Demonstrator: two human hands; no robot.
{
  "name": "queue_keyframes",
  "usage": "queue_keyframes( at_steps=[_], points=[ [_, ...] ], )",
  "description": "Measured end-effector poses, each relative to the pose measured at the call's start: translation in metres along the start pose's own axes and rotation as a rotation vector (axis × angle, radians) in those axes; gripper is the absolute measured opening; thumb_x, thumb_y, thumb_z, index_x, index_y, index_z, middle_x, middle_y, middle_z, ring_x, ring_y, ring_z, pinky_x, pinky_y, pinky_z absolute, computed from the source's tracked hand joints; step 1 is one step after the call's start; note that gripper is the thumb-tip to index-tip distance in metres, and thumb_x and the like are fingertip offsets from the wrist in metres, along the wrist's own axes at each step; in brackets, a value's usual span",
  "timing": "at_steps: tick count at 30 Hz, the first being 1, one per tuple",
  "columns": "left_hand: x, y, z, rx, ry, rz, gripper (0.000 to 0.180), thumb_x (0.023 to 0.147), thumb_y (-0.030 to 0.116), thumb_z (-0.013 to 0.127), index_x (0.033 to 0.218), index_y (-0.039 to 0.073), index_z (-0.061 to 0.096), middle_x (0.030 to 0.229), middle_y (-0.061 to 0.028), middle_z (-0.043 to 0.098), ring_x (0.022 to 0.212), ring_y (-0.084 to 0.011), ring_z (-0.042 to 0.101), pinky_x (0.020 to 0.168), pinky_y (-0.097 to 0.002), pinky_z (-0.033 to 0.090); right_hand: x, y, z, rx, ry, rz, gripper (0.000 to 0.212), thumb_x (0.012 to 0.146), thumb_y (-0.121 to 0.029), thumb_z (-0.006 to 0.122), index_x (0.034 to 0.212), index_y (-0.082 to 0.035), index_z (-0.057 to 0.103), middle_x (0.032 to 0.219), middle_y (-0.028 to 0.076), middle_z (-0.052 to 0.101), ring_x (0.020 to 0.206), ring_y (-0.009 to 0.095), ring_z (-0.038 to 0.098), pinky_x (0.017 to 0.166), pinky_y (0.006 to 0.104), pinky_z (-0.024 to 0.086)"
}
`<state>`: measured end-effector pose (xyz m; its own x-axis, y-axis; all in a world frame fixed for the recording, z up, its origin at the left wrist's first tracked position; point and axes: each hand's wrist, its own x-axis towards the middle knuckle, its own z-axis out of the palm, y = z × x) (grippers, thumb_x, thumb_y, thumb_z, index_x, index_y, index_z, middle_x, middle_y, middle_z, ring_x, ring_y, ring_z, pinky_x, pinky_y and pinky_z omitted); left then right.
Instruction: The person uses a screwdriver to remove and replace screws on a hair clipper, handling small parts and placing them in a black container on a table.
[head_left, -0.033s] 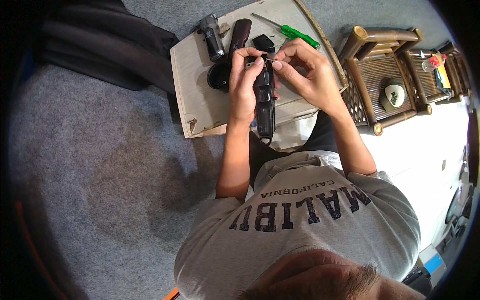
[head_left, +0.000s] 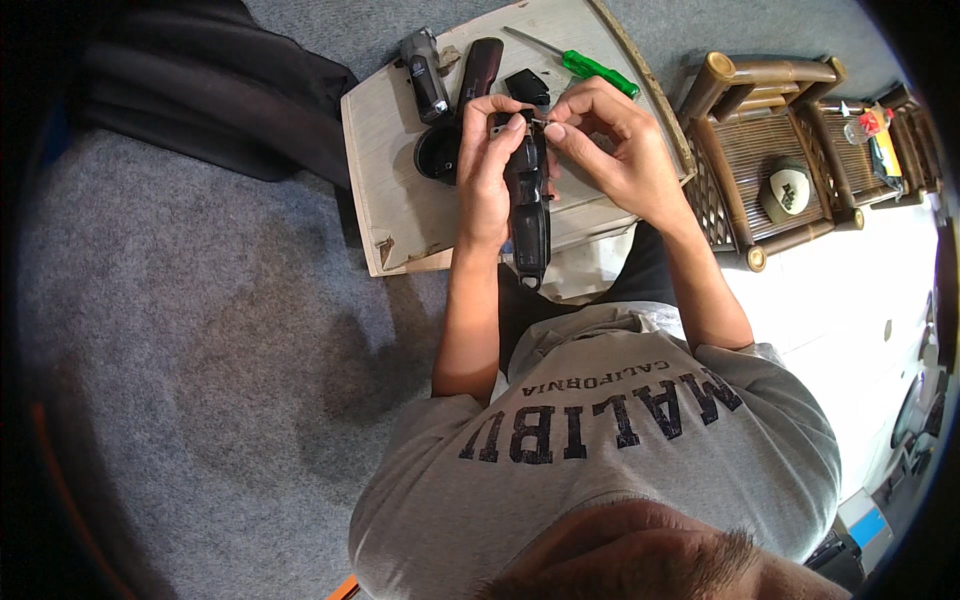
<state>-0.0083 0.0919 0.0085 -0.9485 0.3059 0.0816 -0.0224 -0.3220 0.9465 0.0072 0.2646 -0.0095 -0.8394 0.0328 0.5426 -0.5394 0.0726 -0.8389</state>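
Observation:
My left hand (head_left: 485,180) is wrapped round the upper part of a black hair clipper (head_left: 531,230), thumb and fingers near its head. The clipper points away from me, and a small hanging loop shows at its near end. Thumb and forefinger of my right hand (head_left: 625,160) pinch together at the right side of the clipper's head. A tiny shiny metal part (head_left: 541,122) shows at those fingertips; its exact kind is too small to make out. Just beyond the hands lies a small black plastic piece (head_left: 526,87).
On the worn wooden table (head_left: 385,205) lie a grey-black trimmer (head_left: 426,80), a dark maroon casing (head_left: 482,68), a round black container (head_left: 434,155) and a green-handled screwdriver (head_left: 600,72). Bamboo chairs (head_left: 760,140), one holding a cap (head_left: 788,190), stand right. Dark cloth (head_left: 210,90) drapes at left.

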Motion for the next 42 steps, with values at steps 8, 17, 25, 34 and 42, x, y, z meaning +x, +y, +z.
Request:
queue_keyframes(
  at_steps=[8,17,25,34,42],
  points=[
    [-0.001,0.004,-0.003,-0.164,-0.011,0.004,0.027,0.103,0.022,0.052,0.124,0.006,0.048,0.103,-0.0127,0.065,0.067,-0.0189,0.068,0.049,-0.0315,0.06,0.003,-0.015,-0.007,-0.062,-0.118,0.027,0.017,0.097,-0.012,0.077,0.102,0.003,0.072,0.093,0.006,0.067,0.081,0.013,0.071,0.069,0.0281,0.055],
    [-0.001,0.001,-0.005,-0.181,-0.022,-0.002,0.028,0.101,0.023,0.051,0.123,0.006,0.048,0.102,-0.0141,0.064,0.067,-0.0206,0.067,0.048,-0.0322,0.06,0.003,-0.012,-0.006,-0.085,-0.137,0.0,0.015,0.094,-0.012,0.079,0.101,0.0,0.075,0.091,0.007,0.066,0.077,0.014,0.068,0.069,0.0299,0.053],
    [-0.002,0.003,-0.003,-0.138,-0.039,-0.009,0.029,0.1,0.023,0.051,0.124,0.007,0.049,0.099,-0.0137,0.064,0.067,-0.0193,0.067,0.049,-0.0314,0.06,0.002,-0.007,-0.006,-0.123,-0.099,-0.094,0.014,0.093,-0.013,0.081,0.099,-0.001,0.076,0.09,0.006,0.067,0.078,0.014,0.066,0.067,0.0297,0.051],
    [-0.004,-0.002,-0.004,-0.006,-0.06,0.026,0.029,0.103,0.023,0.049,0.126,0.006,0.047,0.105,-0.016,0.063,0.071,-0.02,0.068,0.053,-0.0328,0.061,0.0,-0.007,-0.004,-0.086,-0.056,-0.047,0.013,0.093,-0.011,0.08,0.099,0.0,0.076,0.093,0.007,0.068,0.079,0.016,0.067,0.068,0.0307,0.054],
    [-0.007,-0.003,0.004,0.072,-0.003,0.127,0.024,0.107,0.02,0.055,0.126,0.008,0.047,0.103,-0.0098,0.062,0.071,-0.0133,0.064,0.055,-0.0267,0.057,-0.002,-0.004,-0.002,-0.277,-0.035,-0.177,0.013,0.094,-0.011,0.078,0.099,0.0,0.073,0.092,0.011,0.067,0.08,0.026,0.068,0.07,0.0368,0.054]
  ],
)
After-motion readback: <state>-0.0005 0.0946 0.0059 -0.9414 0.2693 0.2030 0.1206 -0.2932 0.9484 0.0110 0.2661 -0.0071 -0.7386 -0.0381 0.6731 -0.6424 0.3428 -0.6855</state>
